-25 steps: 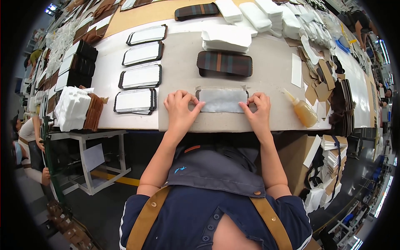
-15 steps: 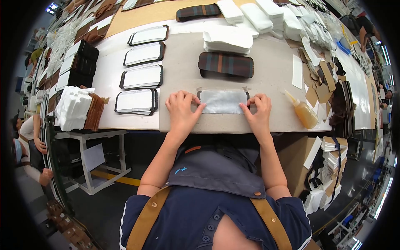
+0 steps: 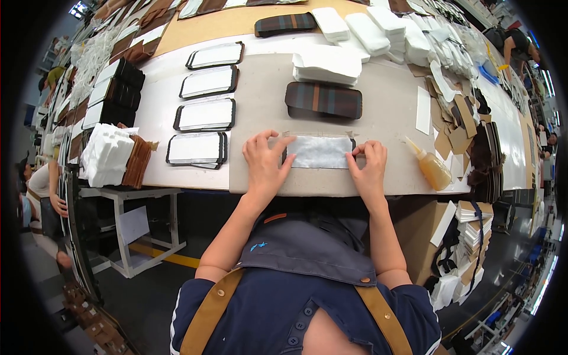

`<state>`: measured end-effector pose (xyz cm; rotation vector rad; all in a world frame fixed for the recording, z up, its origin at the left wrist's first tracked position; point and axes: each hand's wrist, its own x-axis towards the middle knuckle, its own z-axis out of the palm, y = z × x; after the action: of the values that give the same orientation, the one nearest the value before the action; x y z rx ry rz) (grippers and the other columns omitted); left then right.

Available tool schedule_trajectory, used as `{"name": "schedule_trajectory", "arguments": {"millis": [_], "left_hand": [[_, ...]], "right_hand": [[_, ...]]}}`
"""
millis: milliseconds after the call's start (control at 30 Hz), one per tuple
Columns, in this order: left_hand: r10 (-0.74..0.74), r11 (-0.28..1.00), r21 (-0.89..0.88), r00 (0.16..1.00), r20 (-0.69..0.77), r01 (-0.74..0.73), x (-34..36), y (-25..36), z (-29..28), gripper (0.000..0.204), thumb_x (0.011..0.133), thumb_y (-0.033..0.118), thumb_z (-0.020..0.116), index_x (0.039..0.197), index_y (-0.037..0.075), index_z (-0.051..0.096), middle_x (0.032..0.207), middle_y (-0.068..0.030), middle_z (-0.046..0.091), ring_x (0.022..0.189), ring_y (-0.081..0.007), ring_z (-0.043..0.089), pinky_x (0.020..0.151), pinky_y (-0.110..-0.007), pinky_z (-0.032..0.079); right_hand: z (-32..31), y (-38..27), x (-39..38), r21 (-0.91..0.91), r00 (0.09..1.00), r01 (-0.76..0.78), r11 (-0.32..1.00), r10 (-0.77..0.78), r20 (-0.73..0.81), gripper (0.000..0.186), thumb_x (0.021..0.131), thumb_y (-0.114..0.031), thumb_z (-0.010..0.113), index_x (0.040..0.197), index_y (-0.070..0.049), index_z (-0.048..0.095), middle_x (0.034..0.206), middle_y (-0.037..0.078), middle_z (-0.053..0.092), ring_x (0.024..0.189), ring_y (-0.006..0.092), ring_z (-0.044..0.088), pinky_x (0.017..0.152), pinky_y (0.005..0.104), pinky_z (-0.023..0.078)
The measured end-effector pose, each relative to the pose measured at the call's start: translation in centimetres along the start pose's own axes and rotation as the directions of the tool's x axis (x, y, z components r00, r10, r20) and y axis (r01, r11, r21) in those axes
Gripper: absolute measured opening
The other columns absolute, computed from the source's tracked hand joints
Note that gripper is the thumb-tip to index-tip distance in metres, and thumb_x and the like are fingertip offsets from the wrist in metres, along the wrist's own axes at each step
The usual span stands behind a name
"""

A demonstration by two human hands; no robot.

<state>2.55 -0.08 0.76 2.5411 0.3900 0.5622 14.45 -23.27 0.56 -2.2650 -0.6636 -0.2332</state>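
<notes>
A silver-grey rectangular sheet [image 3: 321,152] lies flat on the table in front of me, over a dark panel whose rounded corners show at both ends. At its left end, my left hand [image 3: 263,165] has its thumb and index finger spread apart, the thumb close to the edge and the index above the top left corner. My right hand [image 3: 370,168] is at the other end, thumb and bent fingers closed on the edge. Just beyond the sheet lies a dark plaid fabric panel [image 3: 323,100], with a stack of white pads [image 3: 326,64] behind it.
To the left are several dark-edged white panels [image 3: 204,114] in a column, white pads [image 3: 106,155] and brown pieces [image 3: 139,161]. A bottle of amber liquid [image 3: 435,170] with a pointed nozzle lies right, near cardboard scraps [image 3: 455,136]. Another plaid panel [image 3: 284,24] is at the back.
My left index finger has lifted and spread away from the thumb at the sheet's left end. My right fingers have curled in at the right edge. The whole view has shifted slightly.
</notes>
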Motion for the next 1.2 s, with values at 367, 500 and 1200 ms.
{"name": "schedule_trajectory", "arguments": {"millis": [367, 500, 1200], "left_hand": [[0.130, 0.986, 0.101, 0.990, 0.046, -0.134, -0.2, -0.3, -0.4, 0.029, 0.091, 0.021, 0.078, 0.119, 0.028, 0.079, 0.153, -0.0124, 0.049, 0.144, -0.0375, 0.035, 0.124, -0.059, 0.017], [0.098, 0.991, 0.087, 0.994, 0.056, -0.102, -0.5, -0.3, -0.5, 0.029, 0.092, 0.022, 0.077, 0.121, 0.027, 0.079, 0.153, -0.0130, 0.048, 0.146, -0.0380, 0.034, 0.124, -0.059, 0.017], [0.200, 0.980, -0.013, 0.971, 0.131, -0.201, -1.5, -1.5, -1.6, 0.051, 0.105, 0.032, 0.059, 0.150, 0.007, 0.055, 0.160, -0.0121, 0.047, 0.156, -0.0357, 0.030, 0.127, -0.057, 0.016]], "right_hand": [[-0.7, 0.2, 0.2, -0.043, 0.992, 0.070, 0.997, -0.065, 0.111, 0.028, 0.087, -0.009, 0.079, 0.113, -0.012, 0.072, 0.111, 0.010, 0.056, 0.109, 0.0314, 0.052, 0.097, 0.0437, 0.040], [-0.8, 0.6, 0.4, -0.003, 0.994, 0.055, 0.998, -0.055, 0.090, 0.028, 0.086, -0.010, 0.080, 0.113, -0.011, 0.071, 0.113, 0.010, 0.057, 0.111, 0.0313, 0.053, 0.098, 0.0434, 0.039], [-2.3, 0.5, -1.4, -0.147, 0.986, 0.158, 0.976, -0.150, 0.066, 0.057, 0.093, -0.021, 0.076, 0.144, -0.005, 0.056, 0.146, 0.013, 0.056, 0.136, 0.0317, 0.051, 0.115, 0.0489, 0.033]]}}
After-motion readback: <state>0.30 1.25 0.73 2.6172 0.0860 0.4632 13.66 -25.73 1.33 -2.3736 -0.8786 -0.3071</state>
